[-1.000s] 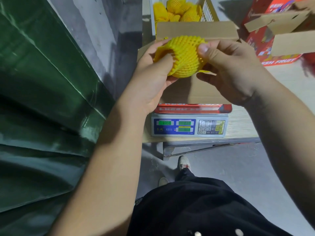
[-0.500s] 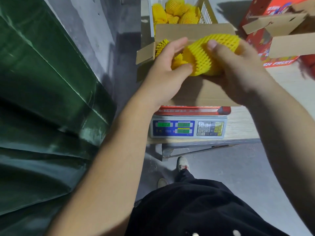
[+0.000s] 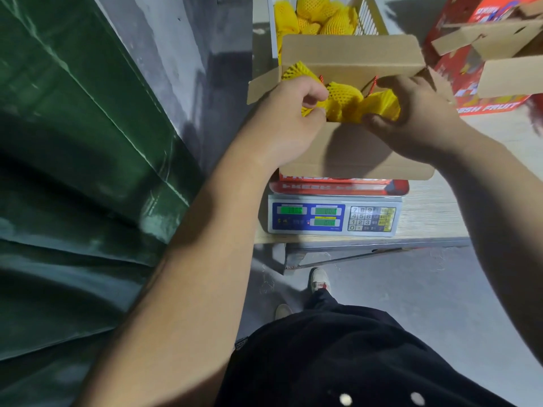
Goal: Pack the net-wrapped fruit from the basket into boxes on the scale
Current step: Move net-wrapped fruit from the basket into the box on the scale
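A dark green tarpaulin [image 3: 73, 160] fills the whole left side, with a strip of grey wall [image 3: 176, 54] between it and the table [image 3: 432, 212], whose wooden top carries the scale [image 3: 333, 215]. On the scale stands an open cardboard box [image 3: 352, 148], its near flap folded toward the person and hiding much of the inside. Behind the box a white basket [image 3: 367, 19] holds more yellow net-wrapped fruit [image 3: 323, 16]; a second red box [image 3: 484, 69] with raised flaps stands to the right on the table. Both hands are down in the open box: the left hand [image 3: 289, 113] has its fingers curled around the yellow net-wrapped fruit [image 3: 343, 104] at the box's left side, and the right hand [image 3: 417, 113] grips another wrapped piece [image 3: 382, 104] just beside it, thumb underneath. Below, the person's black clothing [image 3: 352, 362] and a shoe [image 3: 318, 282] on the grey floor [image 3: 440, 289].
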A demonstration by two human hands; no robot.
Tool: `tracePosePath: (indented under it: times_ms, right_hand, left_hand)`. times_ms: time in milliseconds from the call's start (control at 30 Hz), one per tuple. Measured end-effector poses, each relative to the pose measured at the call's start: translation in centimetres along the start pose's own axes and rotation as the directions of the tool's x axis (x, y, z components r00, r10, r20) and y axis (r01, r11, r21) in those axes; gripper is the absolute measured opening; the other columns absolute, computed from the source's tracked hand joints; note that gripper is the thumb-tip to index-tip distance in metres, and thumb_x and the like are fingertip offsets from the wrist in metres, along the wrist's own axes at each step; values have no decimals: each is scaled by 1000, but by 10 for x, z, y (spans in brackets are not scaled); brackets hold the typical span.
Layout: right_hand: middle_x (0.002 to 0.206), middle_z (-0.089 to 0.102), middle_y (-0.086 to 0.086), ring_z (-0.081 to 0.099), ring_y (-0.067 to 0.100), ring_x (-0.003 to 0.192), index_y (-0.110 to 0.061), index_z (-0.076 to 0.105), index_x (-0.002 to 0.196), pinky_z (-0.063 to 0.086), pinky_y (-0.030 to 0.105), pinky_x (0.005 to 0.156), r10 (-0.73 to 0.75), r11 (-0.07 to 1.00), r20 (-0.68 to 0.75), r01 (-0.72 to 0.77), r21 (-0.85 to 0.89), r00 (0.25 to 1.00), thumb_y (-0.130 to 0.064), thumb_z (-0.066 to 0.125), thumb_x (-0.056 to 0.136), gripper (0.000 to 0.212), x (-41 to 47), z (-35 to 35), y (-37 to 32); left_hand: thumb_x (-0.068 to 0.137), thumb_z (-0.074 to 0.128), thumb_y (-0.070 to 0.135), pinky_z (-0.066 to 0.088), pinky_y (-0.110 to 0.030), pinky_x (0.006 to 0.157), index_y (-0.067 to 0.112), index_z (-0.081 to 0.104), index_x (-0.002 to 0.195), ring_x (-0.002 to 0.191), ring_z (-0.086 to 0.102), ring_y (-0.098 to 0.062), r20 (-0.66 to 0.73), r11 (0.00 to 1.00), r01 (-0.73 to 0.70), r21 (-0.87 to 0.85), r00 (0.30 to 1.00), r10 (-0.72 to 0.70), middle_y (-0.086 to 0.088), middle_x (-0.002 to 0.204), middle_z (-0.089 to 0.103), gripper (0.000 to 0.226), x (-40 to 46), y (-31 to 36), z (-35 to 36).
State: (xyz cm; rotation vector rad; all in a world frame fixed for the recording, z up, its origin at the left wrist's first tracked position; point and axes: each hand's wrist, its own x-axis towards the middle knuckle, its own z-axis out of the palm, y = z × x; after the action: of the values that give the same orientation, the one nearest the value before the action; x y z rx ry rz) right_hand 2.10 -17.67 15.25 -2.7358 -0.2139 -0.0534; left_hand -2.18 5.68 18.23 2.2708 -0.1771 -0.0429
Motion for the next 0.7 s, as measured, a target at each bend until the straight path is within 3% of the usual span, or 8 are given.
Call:
tracePosePath:
  times_ms: [233,400,533,700]
  right_hand:
    - [142,56,17,51,34,130,-21,54,144,41,39,104,-77,996,-82,80,26,994,-46,59,89,60,0,-6,-8]
    - [140,57,15,54,31,125,-24,57,142,34,28,93,-107,992,-100,113,57,989,-39,64,93,52,1,-4,-8]
    - [139,58,14,53,30,125,-24,58,140,30,26,92,-121,991,-103,127,50,987,-38,64,94,49,0,-5,-4]
    - [140,57,13,53,30,125,-23,58,140,30,26,92,-109,992,-91,115,58,990,-36,64,95,48,0,-7,-4]
  left_hand:
    - [104,58,31,44,-20,89,32,66,132,108,56,-2,-25,998,-19,58,999,21,17,126,64,29,-2,-2,-4]
    - [104,58,32,42,-17,86,33,65,133,110,56,-3,-24,998,-28,56,999,30,16,130,64,30,-1,-1,-3]
    - [105,58,31,35,-5,78,33,64,134,109,54,-1,-23,998,-28,51,999,29,17,128,61,29,-1,-2,-3]
    - [105,58,31,33,-1,76,32,65,134,109,53,0,-20,999,-27,41,999,28,17,129,62,29,1,-1,1]
